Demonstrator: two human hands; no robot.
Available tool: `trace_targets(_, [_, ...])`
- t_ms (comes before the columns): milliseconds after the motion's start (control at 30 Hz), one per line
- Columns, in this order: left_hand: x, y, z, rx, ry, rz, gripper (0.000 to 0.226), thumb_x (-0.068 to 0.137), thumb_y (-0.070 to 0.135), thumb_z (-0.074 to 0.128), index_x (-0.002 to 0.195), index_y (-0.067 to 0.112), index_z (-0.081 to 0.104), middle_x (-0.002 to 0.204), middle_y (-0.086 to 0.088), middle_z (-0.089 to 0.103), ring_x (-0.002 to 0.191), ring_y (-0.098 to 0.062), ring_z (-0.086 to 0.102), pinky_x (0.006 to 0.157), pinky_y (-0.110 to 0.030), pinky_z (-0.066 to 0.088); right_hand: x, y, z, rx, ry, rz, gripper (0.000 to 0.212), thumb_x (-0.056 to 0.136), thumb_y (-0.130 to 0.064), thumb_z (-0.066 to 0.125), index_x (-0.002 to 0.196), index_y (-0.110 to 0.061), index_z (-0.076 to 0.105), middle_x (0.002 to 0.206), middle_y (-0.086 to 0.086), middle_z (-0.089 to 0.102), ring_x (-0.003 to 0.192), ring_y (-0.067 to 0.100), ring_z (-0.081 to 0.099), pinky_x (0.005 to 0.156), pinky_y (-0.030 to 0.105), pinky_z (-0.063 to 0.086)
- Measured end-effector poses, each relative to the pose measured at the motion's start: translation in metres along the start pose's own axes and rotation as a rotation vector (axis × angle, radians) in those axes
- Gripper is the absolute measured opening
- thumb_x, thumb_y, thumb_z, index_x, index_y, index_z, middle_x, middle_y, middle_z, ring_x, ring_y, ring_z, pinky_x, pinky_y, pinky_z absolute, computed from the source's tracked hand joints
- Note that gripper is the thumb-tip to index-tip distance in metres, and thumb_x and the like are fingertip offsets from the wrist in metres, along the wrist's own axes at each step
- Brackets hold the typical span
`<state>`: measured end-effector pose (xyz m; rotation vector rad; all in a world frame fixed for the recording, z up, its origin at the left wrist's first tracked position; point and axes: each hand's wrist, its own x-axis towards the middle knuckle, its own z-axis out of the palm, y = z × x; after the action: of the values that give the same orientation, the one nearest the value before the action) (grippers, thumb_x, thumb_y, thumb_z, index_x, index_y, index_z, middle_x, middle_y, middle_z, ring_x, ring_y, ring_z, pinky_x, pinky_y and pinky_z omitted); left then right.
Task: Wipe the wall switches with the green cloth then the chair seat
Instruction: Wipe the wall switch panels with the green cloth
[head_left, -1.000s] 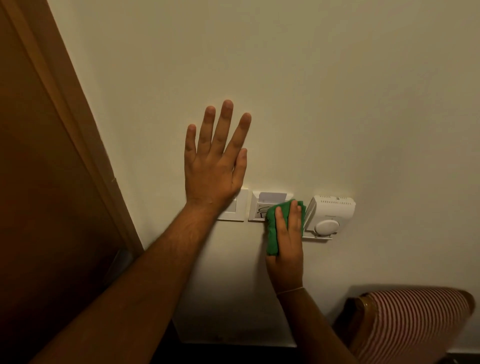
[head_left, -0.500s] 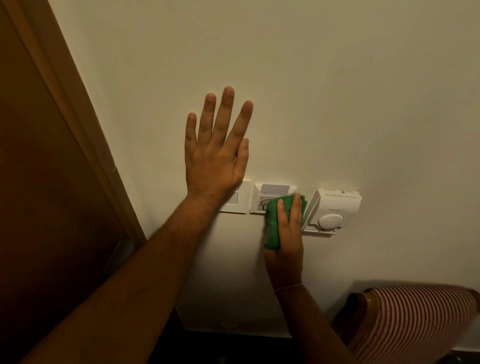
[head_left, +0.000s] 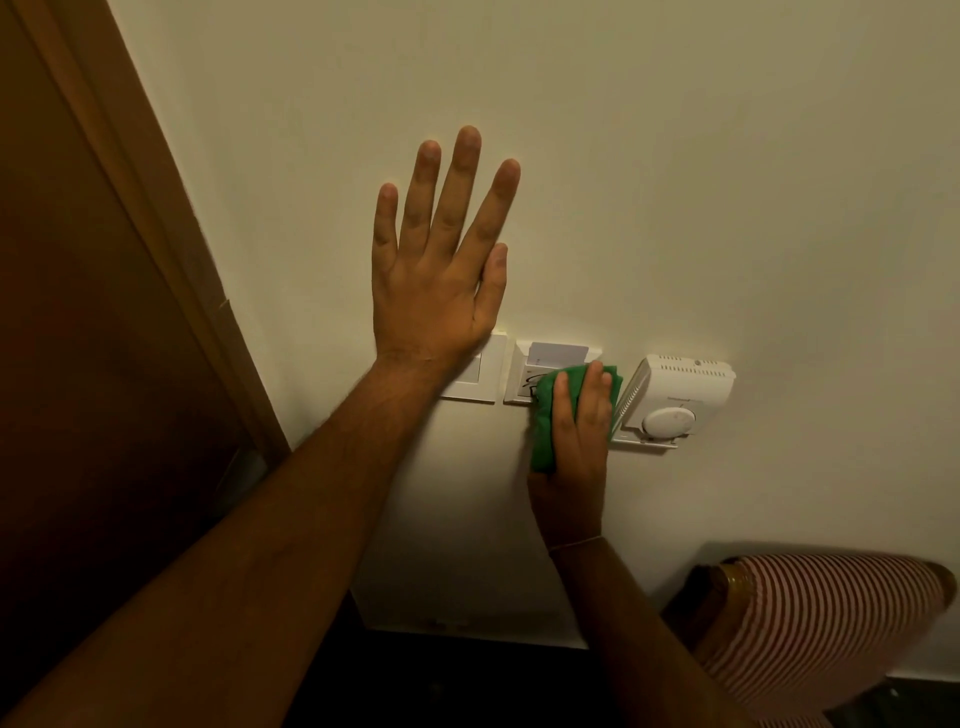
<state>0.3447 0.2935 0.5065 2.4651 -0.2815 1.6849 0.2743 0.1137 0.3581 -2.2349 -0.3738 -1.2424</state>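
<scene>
My right hand (head_left: 576, 441) presses the folded green cloth (head_left: 543, 431) flat against the wall, over the lower right part of the white key-card switch (head_left: 524, 371), which has a card in its slot. My left hand (head_left: 436, 270) lies flat on the wall with its fingers spread, and its heel and wrist cover part of the white light switch (head_left: 480, 376) to the left. A white thermostat (head_left: 675, 400) with a round dial sits just right of the cloth. The red-and-white striped chair (head_left: 826, 634) shows at the bottom right.
A brown wooden door and its frame (head_left: 156, 260) run down the left side. The pale wall (head_left: 675, 182) fills most of the view. Below the skirting the floor is dark.
The view has drifted slightly, so the switches and chair sit a little lower right in the frame. My right hand with the cloth has shifted a little on the key-card switch. My left hand stays flat.
</scene>
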Motion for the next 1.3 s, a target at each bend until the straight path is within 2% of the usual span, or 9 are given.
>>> trace_targets(133, [0.001, 0.0, 0.0, 0.001, 0.002, -0.007, 0.08, 0.122, 0.041, 0.041, 0.181, 0.037, -0.014, 0.184, 0.007, -0.027, 0.172, -0.017, -0.025, 0.14, -0.048, -0.013, -0.002, -0.003, 0.002, -0.031, -0.022, -0.013, 0.083, 0.086, 0.017, 0.073, 0.158, -0.003, 0.035, 0.175, 0.011, 0.01, 0.166, 0.028, -0.001, 0.134, 0.05, 0.01])
trace_targets(267, [0.0, 0.0, -0.001, -0.011, 0.003, -0.004, 0.081, 0.121, 0.039, 0.042, 0.181, 0.037, -0.013, 0.185, 0.007, -0.027, 0.173, -0.017, -0.024, 0.141, -0.048, -0.011, -0.014, -0.001, -0.003, -0.085, -0.1, -0.039, 0.094, 0.077, 0.015, 0.084, 0.155, -0.004, 0.036, 0.165, 0.022, 0.025, 0.166, 0.02, -0.008, 0.121, 0.065, 0.025])
trace_targets(500, [0.001, 0.0, 0.0, 0.003, 0.014, -0.014, 0.082, 0.121, 0.04, 0.044, 0.181, 0.037, -0.012, 0.185, 0.007, -0.026, 0.173, -0.017, -0.024, 0.141, -0.048, -0.012, 0.012, -0.009, -0.006, -0.033, 0.007, -0.1, 0.083, 0.088, 0.017, 0.073, 0.159, -0.001, 0.034, 0.171, 0.016, 0.018, 0.166, 0.03, 0.004, 0.134, 0.048, 0.012])
trace_targets(600, [0.001, -0.001, 0.0, -0.001, 0.019, -0.009, 0.082, 0.121, 0.04, 0.043, 0.181, 0.036, -0.012, 0.185, 0.007, -0.027, 0.173, -0.018, -0.024, 0.141, -0.048, -0.011, 0.006, -0.011, -0.004, -0.084, -0.029, -0.114, 0.08, 0.087, 0.013, 0.076, 0.156, 0.0, 0.037, 0.169, 0.02, 0.024, 0.166, 0.031, 0.006, 0.133, 0.05, 0.012])
trace_targets(700, [0.001, 0.0, -0.002, -0.015, 0.011, -0.006, 0.081, 0.121, 0.04, 0.042, 0.181, 0.037, -0.013, 0.184, 0.007, -0.027, 0.173, -0.017, -0.024, 0.141, -0.049, -0.01, -0.006, -0.006, -0.007, -0.146, -0.099, -0.114, 0.085, 0.083, 0.008, 0.083, 0.154, -0.002, 0.038, 0.165, 0.023, 0.03, 0.159, 0.038, 0.019, 0.126, 0.059, 0.02])
trace_targets(833, [0.001, 0.001, -0.001, -0.025, 0.016, -0.005, 0.081, 0.121, 0.04, 0.043, 0.18, 0.037, -0.012, 0.184, 0.007, -0.027, 0.173, -0.017, -0.024, 0.141, -0.049, -0.01, 0.004, -0.008, -0.01, -0.09, -0.078, -0.124, 0.075, 0.091, 0.009, 0.073, 0.156, -0.003, 0.039, 0.171, 0.015, 0.017, 0.166, 0.028, 0.002, 0.134, 0.048, 0.007])
trace_targets(967, [0.001, 0.0, 0.001, -0.041, 0.019, -0.006, 0.078, 0.121, 0.04, 0.04, 0.181, 0.037, -0.01, 0.184, 0.007, -0.025, 0.173, -0.018, -0.022, 0.141, -0.051, -0.007, 0.008, -0.012, -0.005, -0.033, -0.044, -0.113, 0.072, 0.091, 0.014, 0.066, 0.157, 0.0, 0.04, 0.171, 0.019, 0.019, 0.166, 0.031, 0.004, 0.134, 0.051, 0.01])
trace_targets(1133, [0.001, -0.001, 0.002, -0.049, 0.02, 0.0, 0.076, 0.122, 0.041, 0.037, 0.181, 0.037, -0.01, 0.185, 0.006, -0.024, 0.173, -0.019, -0.023, 0.141, -0.05, -0.007, -0.019, -0.006, -0.003, -0.062, -0.129, -0.057, 0.087, 0.082, 0.016, 0.077, 0.157, -0.003, 0.035, 0.17, 0.019, 0.019, 0.166, 0.023, -0.003, 0.125, 0.063, 0.022])
trace_targets(1300, [0.001, -0.001, 0.003, -0.051, 0.028, 0.0, 0.079, 0.121, 0.039, 0.041, 0.181, 0.037, -0.009, 0.185, 0.006, -0.023, 0.174, -0.018, -0.021, 0.141, -0.051, -0.006, 0.0, -0.011, -0.005, 0.008, -0.089, -0.074, 0.081, 0.089, 0.016, 0.07, 0.159, -0.001, 0.034, 0.172, 0.02, 0.017, 0.166, 0.031, 0.003, 0.132, 0.055, 0.013])
